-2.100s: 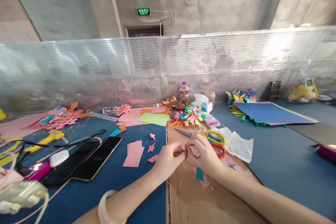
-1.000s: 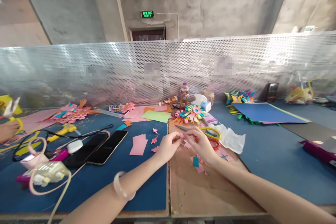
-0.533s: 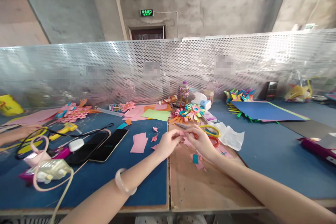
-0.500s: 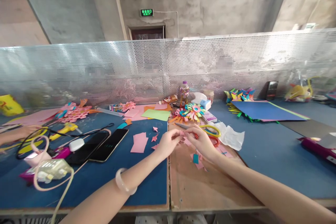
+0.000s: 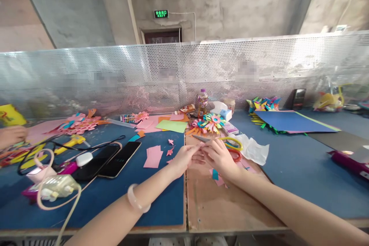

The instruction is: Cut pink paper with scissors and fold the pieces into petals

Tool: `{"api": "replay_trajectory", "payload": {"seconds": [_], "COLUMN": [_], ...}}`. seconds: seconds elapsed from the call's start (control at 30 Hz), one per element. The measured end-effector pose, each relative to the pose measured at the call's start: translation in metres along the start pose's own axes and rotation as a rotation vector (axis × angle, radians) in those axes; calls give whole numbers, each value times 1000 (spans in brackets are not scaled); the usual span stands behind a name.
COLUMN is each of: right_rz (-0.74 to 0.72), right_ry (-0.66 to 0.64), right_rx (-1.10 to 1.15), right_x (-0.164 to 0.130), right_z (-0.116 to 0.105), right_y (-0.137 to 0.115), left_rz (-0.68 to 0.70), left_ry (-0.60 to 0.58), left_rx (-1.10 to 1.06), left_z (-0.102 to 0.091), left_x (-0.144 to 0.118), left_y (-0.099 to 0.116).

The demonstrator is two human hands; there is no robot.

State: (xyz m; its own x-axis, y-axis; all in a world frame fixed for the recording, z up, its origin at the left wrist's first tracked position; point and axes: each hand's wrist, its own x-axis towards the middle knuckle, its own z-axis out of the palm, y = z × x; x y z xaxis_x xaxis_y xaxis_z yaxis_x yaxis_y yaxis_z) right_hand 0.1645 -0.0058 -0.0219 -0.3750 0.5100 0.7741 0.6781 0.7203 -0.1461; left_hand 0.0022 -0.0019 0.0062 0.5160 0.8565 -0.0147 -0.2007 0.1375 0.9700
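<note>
Both hands meet over the desk (image 5: 230,215): left hand (image 5: 183,158) and right hand (image 5: 220,155) each pinch their grip nearly closed on a small pink paper piece (image 5: 202,145) between their fingertips, scissors (image 5: 227,143) just beyond

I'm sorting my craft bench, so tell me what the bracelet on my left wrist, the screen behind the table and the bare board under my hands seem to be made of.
bracelet: looks like pale pink jade or glass, smooth and faintly translucent; could be resin.
screen: perforated sheet metal, silvery, with rows of small holes and a dull glare.
board: seemingly unfinished plywood, brown and matt, with scuffs and stains.
</note>
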Motion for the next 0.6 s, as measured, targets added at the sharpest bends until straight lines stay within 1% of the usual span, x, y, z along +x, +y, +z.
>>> {"api": "replay_trajectory", "payload": {"seconds": [0.1,0.17,0.23,0.33,0.4,0.47,0.5,0.6], "right_rz": [-23,11,96,281,402,499,538,618], "right_ry": [-28,-5,41,101,101,37,-16,-161], "right_rx": [1,62,173,333,397,449,485,601], "right_x": [1,2,4,8,11,14,15,17], "right_z": [-1,-3,-5,-10,-13,-13,-13,-11], "right_y": [-3,-5,-8,-9,-7,-4,-2,1], "left_rz": [30,44,48,48,53,68,75,84], "left_ry": [21,24,28,23,24,26,25,0], "left_rx": [35,82,134,213,269,321,339,366], "left_z": [-1,-1,-2,-4,-5,-5,-6,-7], "left_x": [-1,-2,-2,-1,-1,-1,0,1], "left_y": [1,2,3,3,2,1,0,-3]}}
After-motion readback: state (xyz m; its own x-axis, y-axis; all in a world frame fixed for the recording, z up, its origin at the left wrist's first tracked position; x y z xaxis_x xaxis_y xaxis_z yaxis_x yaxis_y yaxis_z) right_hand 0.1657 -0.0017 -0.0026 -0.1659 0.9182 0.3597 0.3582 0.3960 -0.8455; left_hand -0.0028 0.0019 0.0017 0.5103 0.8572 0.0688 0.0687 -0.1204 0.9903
